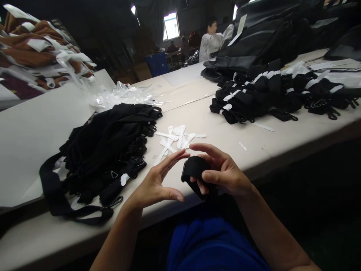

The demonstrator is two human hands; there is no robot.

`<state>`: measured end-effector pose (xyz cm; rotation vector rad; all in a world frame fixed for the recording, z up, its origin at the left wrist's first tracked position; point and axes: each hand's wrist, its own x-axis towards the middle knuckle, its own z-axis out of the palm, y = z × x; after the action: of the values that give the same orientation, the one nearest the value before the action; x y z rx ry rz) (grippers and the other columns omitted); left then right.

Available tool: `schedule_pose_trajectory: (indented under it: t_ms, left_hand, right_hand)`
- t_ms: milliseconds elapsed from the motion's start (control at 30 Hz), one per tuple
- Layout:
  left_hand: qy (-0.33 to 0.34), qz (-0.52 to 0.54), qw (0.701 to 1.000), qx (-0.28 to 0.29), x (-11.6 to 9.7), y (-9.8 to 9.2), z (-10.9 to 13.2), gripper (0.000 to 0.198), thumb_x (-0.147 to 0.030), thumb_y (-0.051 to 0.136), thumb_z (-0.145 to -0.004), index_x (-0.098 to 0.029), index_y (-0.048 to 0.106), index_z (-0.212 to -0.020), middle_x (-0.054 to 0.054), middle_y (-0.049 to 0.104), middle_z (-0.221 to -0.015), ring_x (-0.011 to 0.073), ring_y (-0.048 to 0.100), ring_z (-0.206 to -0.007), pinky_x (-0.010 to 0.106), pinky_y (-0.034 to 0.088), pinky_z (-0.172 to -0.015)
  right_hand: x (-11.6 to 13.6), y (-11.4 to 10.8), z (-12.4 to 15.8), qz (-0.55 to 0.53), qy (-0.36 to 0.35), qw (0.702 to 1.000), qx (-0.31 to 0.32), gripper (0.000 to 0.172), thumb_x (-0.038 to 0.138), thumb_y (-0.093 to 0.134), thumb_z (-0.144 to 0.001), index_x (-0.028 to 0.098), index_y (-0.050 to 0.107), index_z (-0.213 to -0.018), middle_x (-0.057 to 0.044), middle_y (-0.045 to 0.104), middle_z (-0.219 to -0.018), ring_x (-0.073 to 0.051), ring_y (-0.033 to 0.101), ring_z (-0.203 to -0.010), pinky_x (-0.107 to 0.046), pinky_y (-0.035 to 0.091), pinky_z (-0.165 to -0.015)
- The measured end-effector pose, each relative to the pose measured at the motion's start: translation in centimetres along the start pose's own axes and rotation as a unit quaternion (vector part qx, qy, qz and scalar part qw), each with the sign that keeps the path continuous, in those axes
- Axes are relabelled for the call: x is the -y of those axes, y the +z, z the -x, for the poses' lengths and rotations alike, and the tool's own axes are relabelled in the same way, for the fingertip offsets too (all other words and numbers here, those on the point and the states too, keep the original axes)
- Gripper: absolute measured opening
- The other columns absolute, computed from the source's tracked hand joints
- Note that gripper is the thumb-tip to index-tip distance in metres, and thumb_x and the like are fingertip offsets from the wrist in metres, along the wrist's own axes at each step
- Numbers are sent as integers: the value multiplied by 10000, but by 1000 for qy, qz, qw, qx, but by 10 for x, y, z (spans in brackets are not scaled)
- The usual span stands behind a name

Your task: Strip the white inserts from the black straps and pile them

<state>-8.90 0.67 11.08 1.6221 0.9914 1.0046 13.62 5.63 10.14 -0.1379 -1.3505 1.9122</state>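
Strap roll (195, 171), black and folded up small, sits in the right hand (222, 175), just past the near edge of the tabletop (254, 146). The right fingers (210, 150) curl over the top of it and the thumb presses in from below, so the roll is pinched tight and cannot spring open. The left hand (156, 184) is just beside it, not touching. Its fingers (175, 156) are stretched out long and close together, with the thumb held apart, and the tips point at the right fingers, almost meeting them over the roll. Just beyond the fingertips lie some small white paper strips (176, 137), spread flat on the tabletop where both hands can get to them. To the left of the left fingers is a big heap of loose black straps (109, 146), with one long strap hanging near the edge. Far off past the right fingers, more black straps (254, 99) lie in a neat row with white bands around them. Clear plastic bags (124, 96) lie behind the loose heap. A person in white (211, 43) sits well away at the back.
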Motion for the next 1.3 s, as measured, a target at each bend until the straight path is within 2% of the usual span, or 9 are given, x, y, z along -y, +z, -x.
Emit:
schedule_pose_trajectory:
  t_ms: [167,367,500,600,767,900,1000,1167,1300]
  left_hand:
    - [-55,86,992,74,9,35,-20,634,-237,877,-670,-242,583,-1232,49,736,-931,262,716,-814,374,594,-741]
    - [-48,135,985,-96,34,71,-10,922,-184,924,-576,-297,478,-1375,66,590,-1320,298,563,-1211,405,474,-1022]
    - [-7,308,940,-147,48,99,-2,1005,-270,890,-638,-381,317,-1456,-3,638,-995,200,643,-909,312,537,-804]
    - [6,287,947,-146,57,114,2,839,-407,884,-622,-298,490,-1355,31,623,-1014,250,613,-980,331,523,-842]
    - [3,167,984,-68,65,123,6,481,-481,566,-912,-192,555,-1297,112,607,-1247,343,509,-1231,448,393,-1075]
    - [-18,84,991,-106,64,117,7,379,-410,408,-994,-141,542,-1225,95,642,-961,220,607,-859,362,483,-862]
    - [-42,-31,998,-34,50,101,10,369,-412,369,-989,-136,513,-1186,51,588,-762,172,518,-624,297,419,-605]
    - [-141,-172,974,47,17,72,15,394,-390,504,-931,-238,468,-1292,67,649,-924,214,573,-745,312,406,-650]
    - [-100,-130,986,37,21,43,-9,280,-378,492,-944,-192,553,-1143,48,637,-874,170,562,-715,273,423,-631]
  right_hand:
    - [4,6,1,128,32,991,-22,442,240,715,-846,246,622,-1279,-21,701,-932,-87,603,-557,-201,525,-502]
    - [5,6,14,311,8,947,-76,314,179,706,-845,265,728,-1147,-22,732,-1096,-194,680,-1005,-302,548,-928]
    - [-21,17,24,215,-47,946,-236,266,241,740,-833,297,737,-1093,-9,755,-952,-138,693,-677,-246,599,-635]
    - [-49,26,28,141,-76,920,-357,223,271,760,-819,299,742,-1039,-2,752,-876,-121,671,-600,-233,592,-581]
    - [-74,28,26,113,-121,880,-445,286,292,755,-824,287,713,-1107,-32,751,-985,-196,732,-843,-319,625,-774]
    - [-66,9,21,206,-130,868,-433,418,346,748,-817,282,665,-1222,-50,738,-1004,-219,717,-862,-356,614,-790]
    - [-51,-14,16,327,-81,856,-393,498,398,806,-737,273,683,-1204,-48,693,-973,-220,666,-878,-355,575,-835]
    - [-36,-33,12,121,44,979,-160,626,509,788,-721,275,606,-1272,-77,656,-1069,-256,660,-948,-385,568,-814]
    - [-25,-48,-19,93,14,978,-188,379,418,742,-803,232,648,-1119,-69,698,-928,-215,681,-843,-350,557,-769]
